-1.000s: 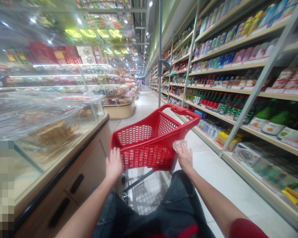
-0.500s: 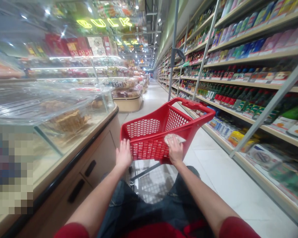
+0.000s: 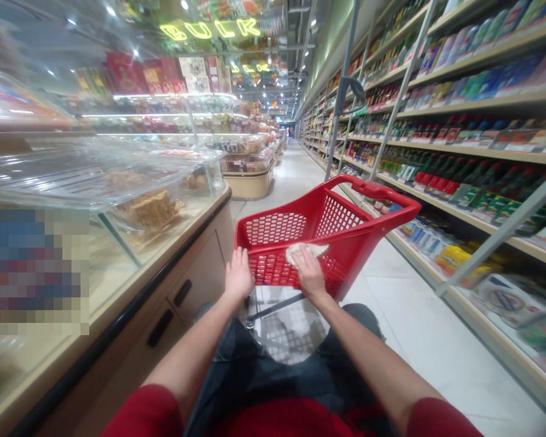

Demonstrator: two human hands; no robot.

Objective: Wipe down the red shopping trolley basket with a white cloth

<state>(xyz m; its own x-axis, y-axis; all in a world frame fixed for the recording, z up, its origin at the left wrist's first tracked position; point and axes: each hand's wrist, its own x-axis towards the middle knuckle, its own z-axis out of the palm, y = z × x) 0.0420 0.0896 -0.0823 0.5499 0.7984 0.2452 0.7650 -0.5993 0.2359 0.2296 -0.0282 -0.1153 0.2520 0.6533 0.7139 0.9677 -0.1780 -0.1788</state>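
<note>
A red plastic shopping cart with perforated sides stands in front of my knees. My right hand presses a crumpled whitish cloth against the upper part of the cart's near side, with fingers spread over the cloth. At the basket's left corner, my left hand rests with its fingers stretched up against the plastic. The palm sides of both hands are hidden. Below the basket, part of the cart's grey frame and a wheel show between my legs.
A glass-topped counter with drawers runs close on my left, with packaged food inside. Tall shelves of bottles and packs line the right, with a slanted grey post in front. Pale floor tiles lead down the aisle.
My right hand has slid the cloth left along the cart's near side, closer to my left hand. My left hand stays at the corner. The whole view has shifted slightly.
</note>
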